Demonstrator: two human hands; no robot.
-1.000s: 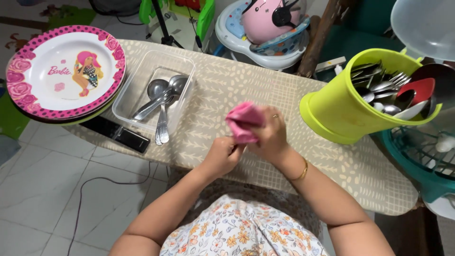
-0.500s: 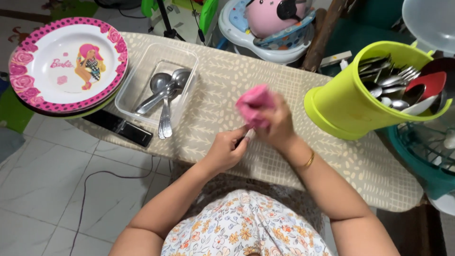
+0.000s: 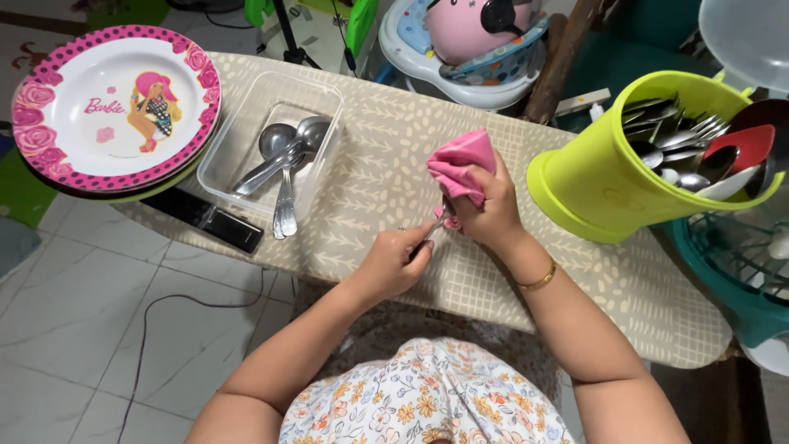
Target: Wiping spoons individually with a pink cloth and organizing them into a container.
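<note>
Item: one piece of metal cutlery (image 3: 433, 231), slim handle only showing, kind of head not to be told since the pink cloth (image 3: 460, 171) covers it. Location: centre of the frame, held above the patterned worktop (image 3: 362, 177). Left hand (image 3: 393, 261): fingers pressed together, pinching the bare handle end. Right hand (image 3: 486, 210): fingers curled shut around the cloth and the covered end. Orientation: long axis runs from lower left to upper right, handle toward the left hand, head up into the cloth. Handling, judged: light, stiff, smooth and likely slippery, not fragile; best taken by the handle, the cloth giving grip at the other end. Cloth soft and limp. Nearby: clear tray (image 3: 246, 136) with spoons (image 3: 282, 164), upper left; green tub (image 3: 612, 177) of cutlery, right.
</note>
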